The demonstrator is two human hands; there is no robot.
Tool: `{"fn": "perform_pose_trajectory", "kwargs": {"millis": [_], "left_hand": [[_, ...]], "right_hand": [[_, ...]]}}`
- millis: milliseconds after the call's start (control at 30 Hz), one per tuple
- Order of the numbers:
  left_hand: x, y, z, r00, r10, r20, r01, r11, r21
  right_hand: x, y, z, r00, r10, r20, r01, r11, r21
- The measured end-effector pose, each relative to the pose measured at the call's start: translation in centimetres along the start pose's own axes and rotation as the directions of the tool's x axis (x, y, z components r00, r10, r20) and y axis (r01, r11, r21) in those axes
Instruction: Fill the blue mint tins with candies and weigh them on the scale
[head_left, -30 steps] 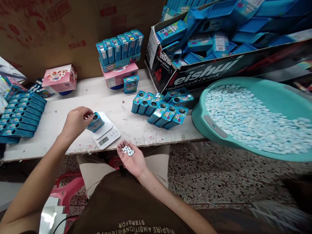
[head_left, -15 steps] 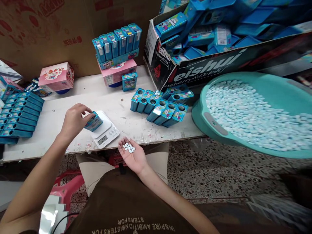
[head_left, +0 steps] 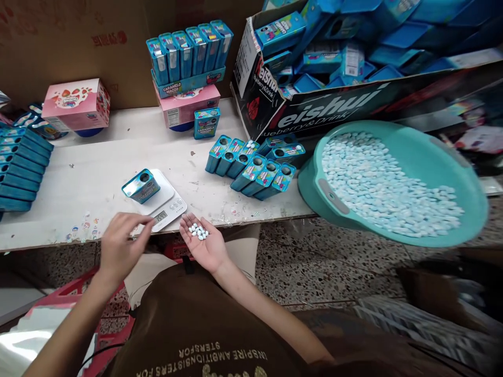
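A blue candy tin (head_left: pixel 140 185) with a round hole in its top stands on the white digital scale (head_left: pixel 167 201), whose display shows digits. My left hand (head_left: pixel 123 243) is in front of the scale at the table edge, thumb and forefinger drawn together; whether a candy is between them I cannot make out. Palm up beside the scale, my right hand (head_left: pixel 206 243) cups several small white candies (head_left: pixel 198 231).
Several blue tins (head_left: pixel 253 173) with holes stand in rows right of the scale. A turquoise basin (head_left: pixel 341 214) of candies overhangs the table's right end. Behind are a black carton (head_left: pixel 306 112) of tins and pink boxes (head_left: pixel 74 107). More tins (head_left: pixel 23 167) line the left.
My left hand has let go of the tin and come down toward me, off the scale. The tin now stands by itself there. My right hand still holds its candies.
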State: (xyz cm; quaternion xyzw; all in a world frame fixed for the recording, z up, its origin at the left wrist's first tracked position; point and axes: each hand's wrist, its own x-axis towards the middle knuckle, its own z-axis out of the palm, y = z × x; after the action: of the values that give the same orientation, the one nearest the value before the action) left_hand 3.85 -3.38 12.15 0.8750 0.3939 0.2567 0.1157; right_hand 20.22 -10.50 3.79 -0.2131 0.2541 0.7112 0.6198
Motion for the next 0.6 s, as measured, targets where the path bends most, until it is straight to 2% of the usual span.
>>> {"fn": "perform_pose_trajectory", "kwargs": {"millis": [100,167,333,467,600], "left_hand": [[-1.7,1.3,2.4,0.989,0.065,0.131,-0.052,0.994,-0.099],[-2.5,2.1,4.0,0.981,0.081,0.174,-0.059,0.99,-0.128],[-4.0,3.4,6.9,0.978,0.023,0.209,-0.023,1.0,-0.005],[-4.6,4.2,7.8,0.971,-0.02,0.239,0.008,0.999,0.053],[-4.6,4.6,7.7,0.966,-0.031,0.256,0.019,0.999,0.05]], "right_hand": [[-0.2,0.3,0.3,0.999,0.033,0.018,-0.033,0.999,-0.03],[-0.3,0.6,0.4,0.999,0.043,0.023,-0.042,0.998,-0.043],[-0.4,1.0,-0.2,1.0,0.029,0.01,-0.029,0.999,-0.042],[-0.3,1.2,-0.9,1.0,0.026,0.005,-0.025,0.998,-0.058],[-0.3,1.2,-1.1,1.0,0.025,-0.01,-0.026,0.997,-0.071]]}}
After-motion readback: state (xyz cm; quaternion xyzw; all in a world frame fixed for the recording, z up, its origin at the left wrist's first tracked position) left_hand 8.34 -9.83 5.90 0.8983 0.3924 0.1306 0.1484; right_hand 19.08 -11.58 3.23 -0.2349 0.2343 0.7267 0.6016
